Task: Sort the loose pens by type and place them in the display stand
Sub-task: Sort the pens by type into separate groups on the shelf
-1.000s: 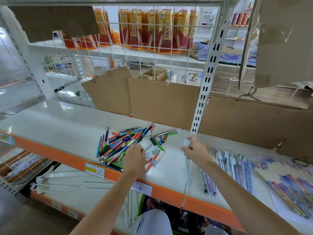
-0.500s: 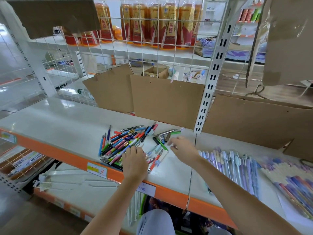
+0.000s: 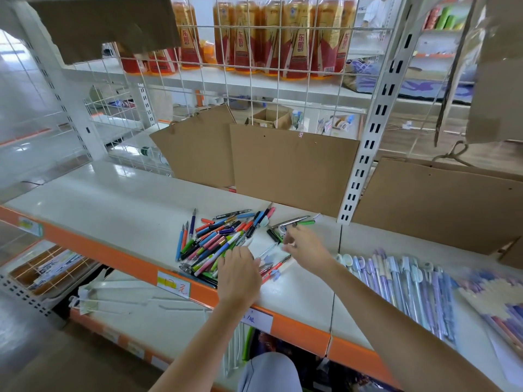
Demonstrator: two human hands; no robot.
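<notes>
A heap of loose pens (image 3: 218, 239) in many colours lies on the white shelf (image 3: 113, 205). My left hand (image 3: 239, 274) rests palm down on the heap's right edge, fingers spread over the pens. My right hand (image 3: 307, 250) reaches across to the scattered pens at the heap's right side, near a green pen (image 3: 305, 222) and a clear pen (image 3: 267, 251). Its fingertips are blurred and nothing shows in its grip. A sorted row of pastel blue and purple pens (image 3: 402, 281) lies to the right of my right arm.
Another batch of pink and purple pens (image 3: 506, 318) lies at the far right. Cardboard sheets (image 3: 291, 165) lean against the wire grid behind the shelf. A white upright post (image 3: 365, 154) stands between the shelf sections. An orange shelf edge (image 3: 113, 256) runs along the front.
My right hand laid a light blue pen down with the sorted row and swung left, back over the loose pens. My left hand stayed on the heap.
</notes>
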